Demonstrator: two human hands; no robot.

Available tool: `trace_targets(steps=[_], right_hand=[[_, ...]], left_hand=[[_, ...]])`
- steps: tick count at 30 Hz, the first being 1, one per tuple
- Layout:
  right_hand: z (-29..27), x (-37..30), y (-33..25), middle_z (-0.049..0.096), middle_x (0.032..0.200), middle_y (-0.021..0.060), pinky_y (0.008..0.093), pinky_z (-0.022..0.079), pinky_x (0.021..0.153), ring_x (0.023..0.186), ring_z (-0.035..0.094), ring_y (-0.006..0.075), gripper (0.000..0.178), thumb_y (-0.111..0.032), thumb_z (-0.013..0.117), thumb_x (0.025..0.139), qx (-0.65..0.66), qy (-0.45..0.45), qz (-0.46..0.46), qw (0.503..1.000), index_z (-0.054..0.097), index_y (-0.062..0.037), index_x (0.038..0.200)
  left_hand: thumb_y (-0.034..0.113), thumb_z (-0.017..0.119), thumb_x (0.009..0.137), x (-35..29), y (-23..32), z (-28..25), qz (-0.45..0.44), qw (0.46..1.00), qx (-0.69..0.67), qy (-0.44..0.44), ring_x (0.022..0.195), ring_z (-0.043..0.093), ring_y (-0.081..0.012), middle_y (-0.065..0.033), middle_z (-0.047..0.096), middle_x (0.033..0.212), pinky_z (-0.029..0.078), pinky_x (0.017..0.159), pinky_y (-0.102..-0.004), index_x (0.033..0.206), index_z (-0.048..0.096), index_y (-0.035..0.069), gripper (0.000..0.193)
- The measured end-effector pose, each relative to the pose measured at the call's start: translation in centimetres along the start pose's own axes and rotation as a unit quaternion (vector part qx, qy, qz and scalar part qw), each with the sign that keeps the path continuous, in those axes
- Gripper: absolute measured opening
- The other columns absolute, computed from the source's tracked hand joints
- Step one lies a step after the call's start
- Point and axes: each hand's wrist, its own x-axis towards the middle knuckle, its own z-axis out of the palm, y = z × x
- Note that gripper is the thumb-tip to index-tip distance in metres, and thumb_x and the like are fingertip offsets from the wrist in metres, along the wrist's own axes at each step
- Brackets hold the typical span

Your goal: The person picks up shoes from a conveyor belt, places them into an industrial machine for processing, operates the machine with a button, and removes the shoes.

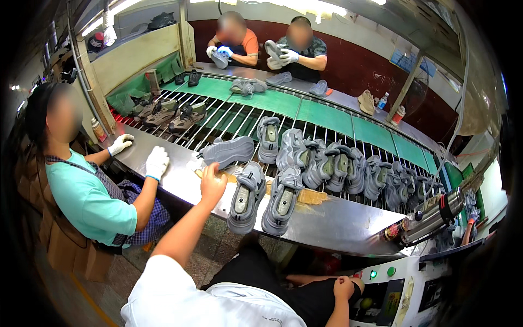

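Note:
My left hand [213,186] is raised over the steel edge of the conveyor, its fingers loosely bent and apart, with nothing seen in them. Just beyond it a grey sneaker [227,151] lies tipped on its side. To the right of that hand, two grey sneakers [246,198] [282,199] sit side by side on the steel ledge, toes away from me and insoles showing. Low on the right, my right hand [344,287] rests by my leg with its fingers curled closed, and nothing shows in it.
Rows of grey sneakers [327,163] cover the roller conveyor [239,117]. Brown shoes [185,117] lie at its left. On the left a gloved co-worker [90,185] stands close. Two people [234,43] [299,49] handle shoes opposite. A machine with green buttons [391,271] stands right.

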Motion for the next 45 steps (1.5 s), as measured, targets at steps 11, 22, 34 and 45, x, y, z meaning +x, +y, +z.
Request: trace_targets(steps=[11,22,34,45], right_hand=[[0.4,-0.4,1.2,0.064,0.069,0.0105,0.0388,0.050,0.063,0.068,0.063,0.0290,0.007,-0.014,0.064,0.072,-0.004,0.043,-0.008,0.999,0.065,-0.0080,0.073],[-2.5,-1.4,2.9,0.067,0.077,0.0097,0.0359,0.051,0.066,0.074,0.065,0.0258,0.015,-0.021,0.064,0.077,0.129,0.000,0.039,0.991,0.068,-0.0107,0.086],[-13.4,-5.8,0.0,0.058,0.113,0.0090,0.0309,0.044,0.087,0.098,0.056,0.0160,0.059,-0.016,0.066,0.086,0.615,0.021,-0.094,0.783,0.039,-0.0112,0.137],[-26.7,-23.3,15.5,0.054,0.124,0.0128,0.0443,0.044,0.095,0.110,0.054,0.0326,0.070,-0.040,0.057,0.069,0.688,0.566,0.016,0.453,0.046,-0.0037,0.129]], left_hand=[[0.035,0.067,0.075,11.5,-5.6,8.8,0.201,0.730,0.610,-0.234,0.129,0.034,-0.0349,-0.0152,0.035,0.143,0.023,0.104,-0.0568,0.146,0.027,0.017,0.083],[0.017,0.075,0.051,17.5,6.3,1.7,0.050,0.953,0.244,-0.175,0.115,0.053,-0.0313,-0.0125,0.051,0.127,0.043,0.096,-0.0371,0.123,0.054,0.010,0.076],[0.022,0.059,0.081,-11.3,33.1,7.3,-0.067,0.496,-0.375,-0.781,0.091,0.063,-0.0231,-0.0140,0.063,0.106,0.051,0.080,-0.0346,0.122,0.050,0.001,0.048],[0.020,0.058,0.091,-46.3,40.2,11.7,0.066,0.237,-0.248,-0.937,0.080,0.063,-0.0135,-0.0052,0.069,0.087,0.050,0.075,-0.0286,0.103,0.064,-0.001,0.025]])
